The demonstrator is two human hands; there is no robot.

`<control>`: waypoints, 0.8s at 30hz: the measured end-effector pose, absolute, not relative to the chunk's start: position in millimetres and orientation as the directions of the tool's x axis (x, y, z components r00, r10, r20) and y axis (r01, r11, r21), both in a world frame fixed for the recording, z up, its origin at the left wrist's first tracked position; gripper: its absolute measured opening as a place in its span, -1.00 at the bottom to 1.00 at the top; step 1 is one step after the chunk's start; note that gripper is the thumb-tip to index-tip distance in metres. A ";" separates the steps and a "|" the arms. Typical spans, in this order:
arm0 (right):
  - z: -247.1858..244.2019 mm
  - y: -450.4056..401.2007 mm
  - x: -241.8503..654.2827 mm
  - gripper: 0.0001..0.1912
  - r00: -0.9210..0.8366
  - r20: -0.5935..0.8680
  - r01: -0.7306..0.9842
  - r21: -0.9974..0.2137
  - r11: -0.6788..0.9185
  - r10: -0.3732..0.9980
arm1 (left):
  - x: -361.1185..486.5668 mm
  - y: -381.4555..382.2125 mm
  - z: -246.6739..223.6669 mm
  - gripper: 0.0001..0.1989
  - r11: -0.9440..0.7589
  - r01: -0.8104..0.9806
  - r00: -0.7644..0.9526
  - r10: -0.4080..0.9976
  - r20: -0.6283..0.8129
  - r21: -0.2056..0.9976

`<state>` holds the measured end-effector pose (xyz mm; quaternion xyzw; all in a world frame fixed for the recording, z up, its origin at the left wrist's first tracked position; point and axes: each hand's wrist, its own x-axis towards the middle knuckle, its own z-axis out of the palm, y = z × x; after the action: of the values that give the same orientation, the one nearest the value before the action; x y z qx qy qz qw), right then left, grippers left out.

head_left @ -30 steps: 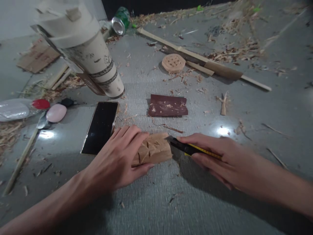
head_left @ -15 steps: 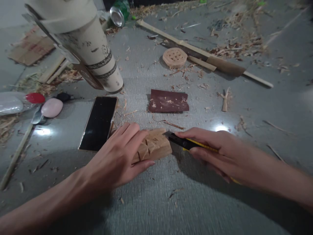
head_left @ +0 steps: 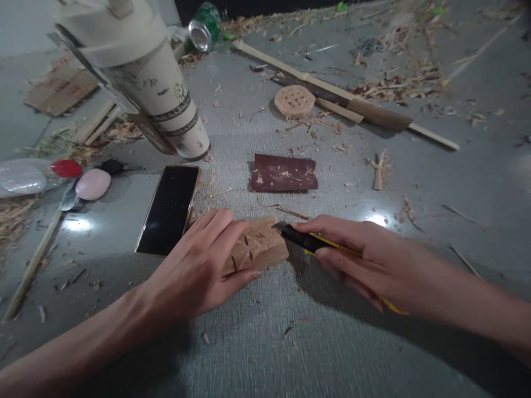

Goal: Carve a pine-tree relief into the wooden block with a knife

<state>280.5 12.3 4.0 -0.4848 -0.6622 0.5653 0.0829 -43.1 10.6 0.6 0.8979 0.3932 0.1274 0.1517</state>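
A small wood block (head_left: 265,246) with notches cut into its top lies on the grey table, its left end covered by my left hand (head_left: 211,254). The fingers of that hand wrap over the far side and the thumb presses along the near side. My right hand (head_left: 357,254) grips a black and yellow utility knife (head_left: 305,239). Its blade tip meets the block's far right corner. Just beyond the block lies a piece of dark red sandpaper (head_left: 284,172) dusted with shavings. A phone (head_left: 169,210) rests left of my left hand.
A large cream tumbler (head_left: 166,94) stands at the back left, near a green can (head_left: 204,27). Behind the sandpaper are a carved wooden disc (head_left: 294,101) and a long wooden stick (head_left: 274,58). A pink-ended tool (head_left: 93,184) lies left. Wood shavings are scattered about.
The knife and my right hand have shifted slightly left, with the blade now further over the block's corner. My left hand keeps its hold. The whole view has moved a little.
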 end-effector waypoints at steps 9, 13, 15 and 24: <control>0.3 6.3 270.6 -0.28 -0.453 -0.529 0.418 -0.837 -0.353 0.718 | -43.3 18.5 3.4 -0.53 -0.652 0.656 0.658 0.741 0.134 0.380; 1.1 14.8 286.3 -0.35 -0.451 -0.482 0.475 -0.842 -0.256 0.751 | -46.0 18.8 3.6 -0.55 -0.657 0.653 0.657 0.739 0.152 0.376; 1.3 16.6 290.7 -0.43 -0.479 -0.464 0.512 -0.837 -0.192 0.746 | -47.0 19.0 3.3 -0.53 -0.661 0.655 0.659 0.737 0.150 0.367; 0.3 13.1 286.8 -0.53 -0.515 -0.333 0.563 -0.826 0.018 0.790 | -48.3 19.6 1.6 -0.47 -0.684 0.647 0.674 0.719 0.166 0.337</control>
<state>286.8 13.1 0.3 -0.4799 -0.7049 0.5104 0.1111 -48.3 19.6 1.6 0.9063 0.3769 0.1438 0.1261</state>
